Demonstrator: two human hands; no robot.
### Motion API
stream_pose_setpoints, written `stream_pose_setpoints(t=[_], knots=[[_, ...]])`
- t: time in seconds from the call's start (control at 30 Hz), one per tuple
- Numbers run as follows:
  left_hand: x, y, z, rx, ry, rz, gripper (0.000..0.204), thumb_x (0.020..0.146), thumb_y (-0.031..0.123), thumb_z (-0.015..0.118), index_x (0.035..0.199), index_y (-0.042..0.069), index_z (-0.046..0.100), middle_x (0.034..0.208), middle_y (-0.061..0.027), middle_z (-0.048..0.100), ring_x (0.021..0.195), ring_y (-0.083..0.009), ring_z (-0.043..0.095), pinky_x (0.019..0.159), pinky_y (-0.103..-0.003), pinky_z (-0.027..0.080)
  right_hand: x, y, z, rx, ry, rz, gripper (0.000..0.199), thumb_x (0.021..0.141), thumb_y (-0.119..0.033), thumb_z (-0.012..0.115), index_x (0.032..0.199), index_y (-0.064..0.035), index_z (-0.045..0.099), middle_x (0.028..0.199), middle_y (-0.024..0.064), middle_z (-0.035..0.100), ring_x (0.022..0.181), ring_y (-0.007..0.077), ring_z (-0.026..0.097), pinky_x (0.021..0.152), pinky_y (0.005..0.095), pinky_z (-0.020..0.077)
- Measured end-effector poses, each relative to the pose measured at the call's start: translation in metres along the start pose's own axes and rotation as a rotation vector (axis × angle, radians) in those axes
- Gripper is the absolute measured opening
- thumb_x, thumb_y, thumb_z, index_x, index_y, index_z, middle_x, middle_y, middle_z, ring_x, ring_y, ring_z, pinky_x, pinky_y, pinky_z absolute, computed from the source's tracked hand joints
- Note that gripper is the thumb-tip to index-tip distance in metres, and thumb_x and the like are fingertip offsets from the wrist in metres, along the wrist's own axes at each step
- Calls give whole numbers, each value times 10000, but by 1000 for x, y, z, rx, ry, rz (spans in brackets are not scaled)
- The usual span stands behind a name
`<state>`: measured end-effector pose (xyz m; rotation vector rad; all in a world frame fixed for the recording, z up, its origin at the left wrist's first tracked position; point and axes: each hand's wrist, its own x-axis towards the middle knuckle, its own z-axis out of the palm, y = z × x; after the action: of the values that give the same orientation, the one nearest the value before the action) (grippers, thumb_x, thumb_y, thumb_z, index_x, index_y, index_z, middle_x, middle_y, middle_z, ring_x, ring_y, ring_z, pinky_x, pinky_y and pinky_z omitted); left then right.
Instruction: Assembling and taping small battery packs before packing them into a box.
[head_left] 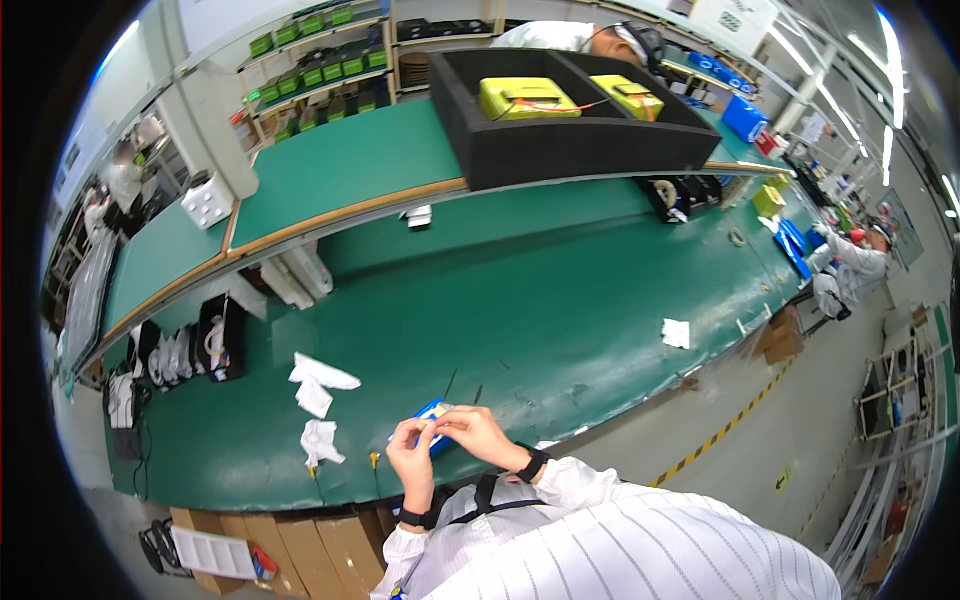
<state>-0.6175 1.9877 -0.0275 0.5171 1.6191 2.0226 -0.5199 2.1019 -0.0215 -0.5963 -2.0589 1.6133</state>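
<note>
Near the front edge of the green workbench, my left hand and my right hand meet over a blue block-like pack. Both hands are closed, with thumbs and fingertips pinched together. A small pale yellowish piece shows at the fingertips; its kind is too small to tell. My fingers cover much of the pack. Beside my left hand, a yellow connector lies on the bench. Two thin dark leads lie just beyond the pack.
Crumpled white papers lie to the left, another white paper to the right. A raised shelf bears a black divided box with yellow-green packs. Black bins stand far left. Another person works at the far right.
</note>
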Motion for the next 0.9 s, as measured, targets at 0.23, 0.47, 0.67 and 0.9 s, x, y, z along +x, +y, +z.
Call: stream_pose_setpoints(t=[0.23,0.47,0.67,0.9], knots=[[0,17,13,-94,36,-111,111,876,15,714,966,-9,653,912,-17,649,846,-85,597,768,-223,482,-1,-1,-1,21,11,23,123,861,-89,710,952,-6,715,867,115,695,773,215,682,687,317,524],[0,0,-6,5,2,-3,104,840,-24,723,915,-19,652,928,-51,648,847,-113,609,785,-244,497,6,-5,-3,14,-100,58,153,839,-122,743,953,-21,727,895,92,711,812,179,677,702,309,518],[-2,23,2,323,-240,111,98,745,-15,769,818,-3,706,817,-56,704,789,-141,653,754,-273,503,34,61,-32,-111,187,319,283,885,-307,712,1006,-54,751,939,97,745,864,159,694,754,291,530],[-2,13,8,422,-829,284,378,614,134,882,926,22,698,971,-81,690,931,-257,649,826,-327,500,64,110,-13,21,175,320,286,828,-333,772,914,-61,761,811,63,730,760,122,658,725,310,534]])
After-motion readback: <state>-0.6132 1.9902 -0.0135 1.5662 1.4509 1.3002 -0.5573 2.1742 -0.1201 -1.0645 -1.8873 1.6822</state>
